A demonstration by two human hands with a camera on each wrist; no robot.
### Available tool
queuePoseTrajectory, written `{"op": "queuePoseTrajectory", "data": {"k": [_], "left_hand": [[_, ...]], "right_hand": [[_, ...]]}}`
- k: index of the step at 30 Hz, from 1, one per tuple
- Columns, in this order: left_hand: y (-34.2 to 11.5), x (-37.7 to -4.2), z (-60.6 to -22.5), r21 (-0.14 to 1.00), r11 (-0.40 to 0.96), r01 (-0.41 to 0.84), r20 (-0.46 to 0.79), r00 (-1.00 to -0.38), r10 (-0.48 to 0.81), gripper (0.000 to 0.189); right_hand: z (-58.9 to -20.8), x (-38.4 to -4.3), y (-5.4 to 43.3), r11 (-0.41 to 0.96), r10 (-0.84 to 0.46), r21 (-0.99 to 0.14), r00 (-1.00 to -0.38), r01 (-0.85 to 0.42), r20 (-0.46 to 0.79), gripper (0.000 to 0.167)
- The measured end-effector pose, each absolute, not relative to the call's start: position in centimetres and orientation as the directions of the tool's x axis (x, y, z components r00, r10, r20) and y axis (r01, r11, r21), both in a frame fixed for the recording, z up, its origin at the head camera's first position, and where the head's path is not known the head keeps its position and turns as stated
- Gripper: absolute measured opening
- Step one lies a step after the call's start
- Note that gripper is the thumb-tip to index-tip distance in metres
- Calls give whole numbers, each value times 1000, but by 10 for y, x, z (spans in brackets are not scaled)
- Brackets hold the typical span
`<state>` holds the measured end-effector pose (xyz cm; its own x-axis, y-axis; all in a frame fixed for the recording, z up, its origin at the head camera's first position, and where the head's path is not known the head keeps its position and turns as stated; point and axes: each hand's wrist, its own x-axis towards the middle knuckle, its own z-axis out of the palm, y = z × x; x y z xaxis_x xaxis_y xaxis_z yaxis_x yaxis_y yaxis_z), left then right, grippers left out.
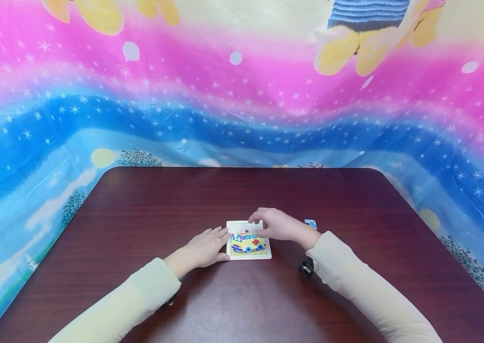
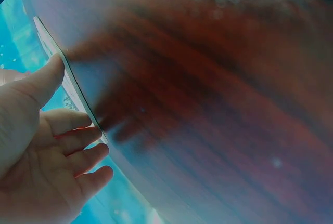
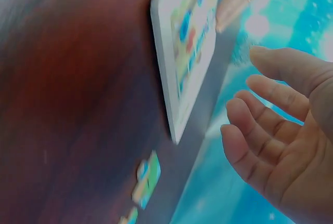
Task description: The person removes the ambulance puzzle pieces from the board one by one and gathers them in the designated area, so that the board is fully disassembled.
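A small white-rimmed picture puzzle board point(image 1: 248, 258) lies flat on the table, showing a yellow ambulance point(image 1: 250, 242) with a red cross and blue wheels. My left hand point(image 1: 205, 247) rests along the board's left edge, thumb near the lower corner and straight fingers near the upper one. Above the board's upper right part hovers my right hand point(image 1: 282, 224), fingers loosely bent. In the right wrist view nothing is between the right thumb and fingers point(image 3: 239, 115). That hand covers the board's upper right corner in the head view.
Loose colourful puzzle pieces point(image 3: 147, 180) lie on the dark red-brown table point(image 1: 173, 205), right of the board; the right wrist partly hides them in the head view. A bright patterned cloth point(image 1: 242, 105) hangs behind the table's far edge and along its sides.
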<state>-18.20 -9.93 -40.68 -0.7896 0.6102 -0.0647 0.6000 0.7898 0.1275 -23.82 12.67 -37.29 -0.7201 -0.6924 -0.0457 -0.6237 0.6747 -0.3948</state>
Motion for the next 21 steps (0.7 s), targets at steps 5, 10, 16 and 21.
{"op": "queuePoseTrajectory", "data": {"k": [5,10,16,21], "left_hand": [[-99,-182,-405,119,794,596,-71,-792,606,62],[-98,-183,-406,111,793,599,-64,-792,608,62],[-98,-183,-407,112,793,598,-66,-792,607,63],[-98,-184,-408,112,790,602,-66,-789,611,63]], "right_hand": [[-380,-234,109,660,-714,-401,-697,-635,-72,32],[-390,-233,96,669,-712,-373,-699,-643,-73,30],[-396,-231,89,724,-666,-324,-739,-609,-101,36],[-398,-228,87,725,-671,-277,-737,-631,-77,41]]}}
